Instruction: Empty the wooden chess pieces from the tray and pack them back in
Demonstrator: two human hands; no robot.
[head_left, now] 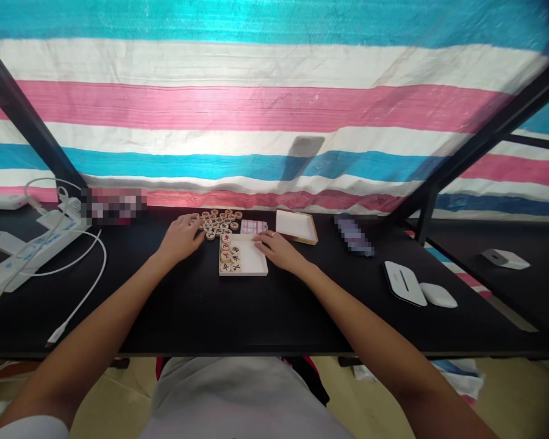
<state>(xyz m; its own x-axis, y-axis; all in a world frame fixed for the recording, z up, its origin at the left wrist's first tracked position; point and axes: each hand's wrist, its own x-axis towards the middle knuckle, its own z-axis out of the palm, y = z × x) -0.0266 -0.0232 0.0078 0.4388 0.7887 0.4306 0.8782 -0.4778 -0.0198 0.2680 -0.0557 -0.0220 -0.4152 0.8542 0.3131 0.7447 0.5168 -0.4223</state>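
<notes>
Round Chinese chess pieces (219,224) lie in a loose cluster on the black table. My left hand (183,236) is at the left side of this cluster, thumb and fingers apart, touching the nearest pieces. In front of the cluster stands a shallow white box (251,263), with several pieces set in rows along its left side and its right part bare. At the box's far right corner is my right hand (279,249), its fingers over the rim. A folded paper board with red grid lines (255,227) lies behind the box, partly hidden.
A box lid (297,225) lies behind my right hand. Further right are a blurred-out dark object (354,235), a white flat device (405,283) and a white mouse-like object (439,295). A power strip (34,247) with white cables occupies the left. A striped sheet (256,110) hangs behind.
</notes>
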